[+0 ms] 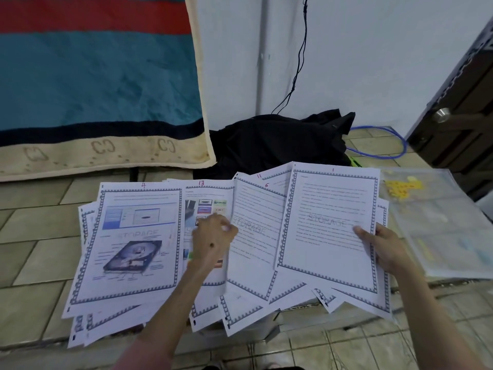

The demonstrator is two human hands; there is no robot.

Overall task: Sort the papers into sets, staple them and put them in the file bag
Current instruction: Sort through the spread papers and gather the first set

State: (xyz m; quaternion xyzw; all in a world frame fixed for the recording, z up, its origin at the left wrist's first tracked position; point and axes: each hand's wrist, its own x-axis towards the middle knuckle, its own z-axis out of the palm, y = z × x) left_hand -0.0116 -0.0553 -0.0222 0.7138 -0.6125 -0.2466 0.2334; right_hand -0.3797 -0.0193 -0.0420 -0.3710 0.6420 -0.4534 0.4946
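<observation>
Printed papers with blue patterned borders and red hand-written numbers lie fanned out in front of me. Page 4 (133,241) with a hard-drive picture lies at the left, page 13 (205,206) beside it. My left hand (213,239) pinches the left edge of page 6 (256,236) and lifts it. My right hand (384,249) grips the right edge of page 1 (328,222), thumb on top. A clear plastic file bag (437,222) lies at the right, touching the papers. I see no stapler.
A striped blanket (93,76) hangs at the back left. A black cloth heap (277,140) lies behind the papers, with a blue cable (384,153) and a dark wooden door (458,110) at the right. The floor is tiled.
</observation>
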